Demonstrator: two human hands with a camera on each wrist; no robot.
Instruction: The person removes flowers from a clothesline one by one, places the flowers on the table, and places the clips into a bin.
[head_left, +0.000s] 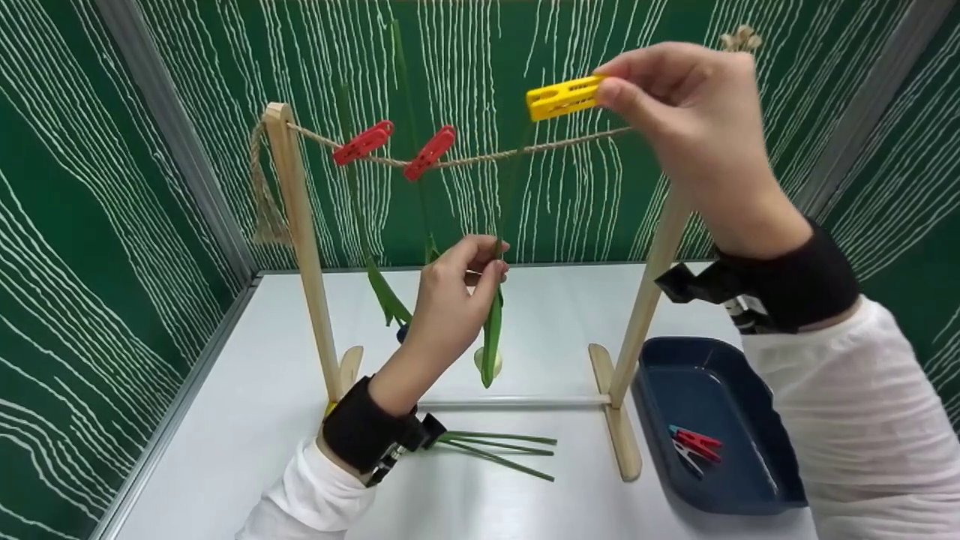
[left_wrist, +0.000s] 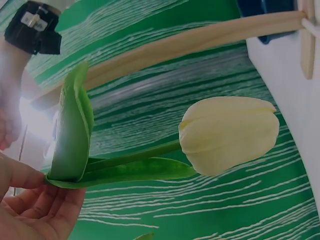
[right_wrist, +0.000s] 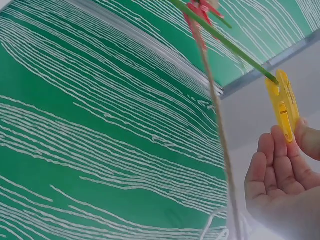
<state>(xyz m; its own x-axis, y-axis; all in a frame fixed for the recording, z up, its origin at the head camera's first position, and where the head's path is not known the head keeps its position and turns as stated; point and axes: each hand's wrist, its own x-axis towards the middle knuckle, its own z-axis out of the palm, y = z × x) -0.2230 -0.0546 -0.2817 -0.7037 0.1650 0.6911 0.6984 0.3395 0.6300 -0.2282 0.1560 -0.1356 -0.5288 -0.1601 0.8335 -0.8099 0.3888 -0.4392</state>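
My left hand [head_left: 454,289] pinches a white tulip [left_wrist: 230,136] between thumb and fingers at the base of its green leaves [left_wrist: 72,130]. The bloom hangs downward and the long stem [right_wrist: 235,48] rises past the rope [head_left: 487,157]. Up above the rope, my right hand [head_left: 697,112] holds a yellow clothespin [head_left: 562,97] by one end. Its other end meets the top of the stem in the right wrist view. Left of this, two red clothespins, one outer [head_left: 364,142] and one inner [head_left: 430,153], sit on the rope with other flower stems.
Wooden posts, left [head_left: 304,247] and right [head_left: 652,292], carry the rope above a white table [head_left: 247,420]. At the right stands a dark blue tray [head_left: 727,480] with a few clothespins [head_left: 697,444]. Several green stems [head_left: 510,450] lie in front of the crossbar [head_left: 525,402].
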